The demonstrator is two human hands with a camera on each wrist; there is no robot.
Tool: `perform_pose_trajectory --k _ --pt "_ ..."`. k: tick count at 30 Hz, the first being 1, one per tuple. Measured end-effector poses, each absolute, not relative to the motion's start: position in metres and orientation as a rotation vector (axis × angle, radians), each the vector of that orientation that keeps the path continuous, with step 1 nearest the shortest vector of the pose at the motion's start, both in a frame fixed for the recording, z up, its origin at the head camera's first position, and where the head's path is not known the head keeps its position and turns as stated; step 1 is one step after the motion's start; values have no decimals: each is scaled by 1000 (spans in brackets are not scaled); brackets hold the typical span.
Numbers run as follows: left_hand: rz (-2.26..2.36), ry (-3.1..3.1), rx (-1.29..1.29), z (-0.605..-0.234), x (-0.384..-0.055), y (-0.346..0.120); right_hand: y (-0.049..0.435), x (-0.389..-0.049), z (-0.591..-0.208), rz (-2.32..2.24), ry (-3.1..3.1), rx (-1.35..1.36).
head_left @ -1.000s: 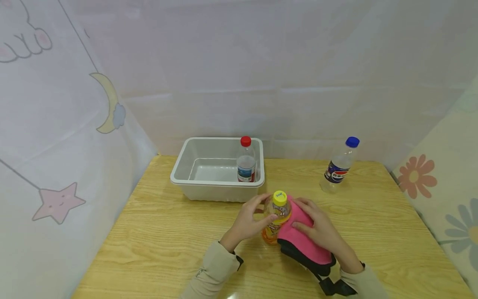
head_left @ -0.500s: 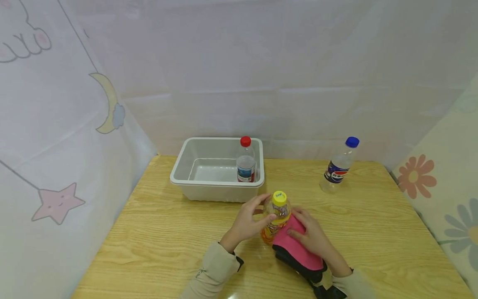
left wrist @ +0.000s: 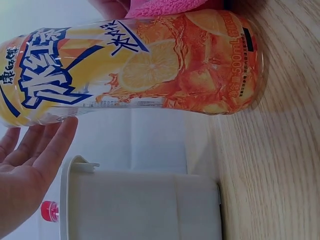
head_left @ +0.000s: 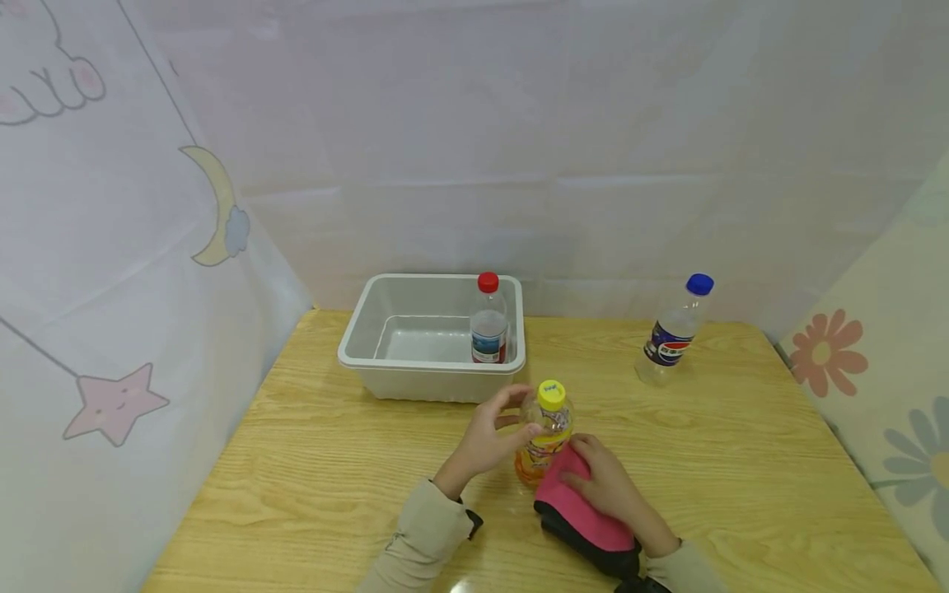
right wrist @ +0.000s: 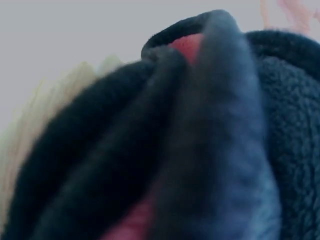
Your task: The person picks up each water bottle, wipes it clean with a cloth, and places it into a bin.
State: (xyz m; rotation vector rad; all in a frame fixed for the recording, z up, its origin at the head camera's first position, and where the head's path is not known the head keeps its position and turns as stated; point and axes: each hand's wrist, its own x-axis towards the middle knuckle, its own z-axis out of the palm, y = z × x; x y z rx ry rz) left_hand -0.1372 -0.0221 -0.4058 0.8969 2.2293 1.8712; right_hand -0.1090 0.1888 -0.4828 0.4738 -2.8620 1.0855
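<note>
An iced tea bottle [head_left: 539,453] with a yellow cap and orange-and-yellow label stands on the wooden table. My left hand [head_left: 485,436] holds it near the top, thumb on the near side and fingers round the far side. Lower on its right side, my right hand [head_left: 610,492] grips a folded pink cloth [head_left: 586,519] with a black edge and lays it against the bottle. The left wrist view shows the bottle [left wrist: 150,70] from close by, with the pink cloth [left wrist: 162,6] touching its far side. Dark cloth folds [right wrist: 215,135] fill most of the right wrist view.
Behind the bottle stands a pale grey plastic basin [head_left: 433,383]; a red-capped bottle [head_left: 488,325] stands in its right side. A blue-capped Pepsi bottle [head_left: 670,342] stands at the back right. White printed sheets [head_left: 474,165] wall the table in.
My right hand and the cloth have slid down the bottle's right side, toward me and to the left. The iced tea bottle has shifted slightly left; my left hand keeps its hold.
</note>
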Motion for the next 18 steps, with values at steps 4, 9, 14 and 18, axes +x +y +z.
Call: perform_pose_trajectory --k 4,9,14,18 --pt "1881 2206 892 -408 -139 -24 189 -107 -482 1109 -2870 433" --pt "1891 2163 924 -409 -141 -24 194 -105 -475 1145 -2826 431" --pt "1913 2126 931 -414 -145 -23 200 -103 -460 1157 -2752 466" --pt "1922 2107 916 -413 -145 -23 205 -102 -444 1160 -2686 504"
